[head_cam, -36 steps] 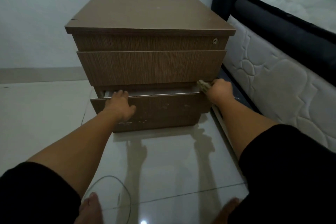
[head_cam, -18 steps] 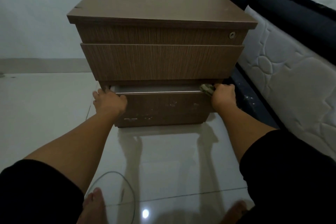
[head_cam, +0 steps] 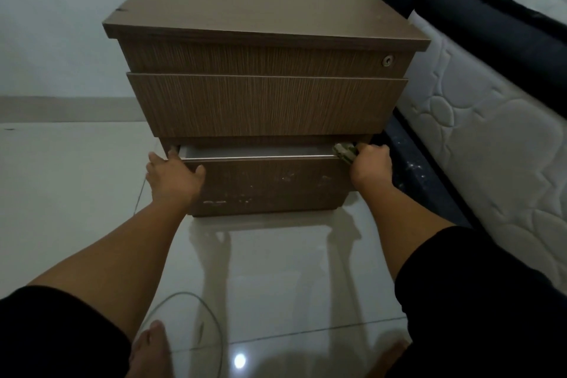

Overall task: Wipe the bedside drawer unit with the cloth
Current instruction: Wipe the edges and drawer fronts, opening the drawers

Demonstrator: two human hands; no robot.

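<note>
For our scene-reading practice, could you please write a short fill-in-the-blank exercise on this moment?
1. The drawer unit has its ____ drawer slightly open.
2. The cloth is bunched in the ____ hand.
3. The keyhole sits on the ____ drawer front.
4. The mattress lies to the unit's ____.

Missing words: bottom; right; top; right
</note>
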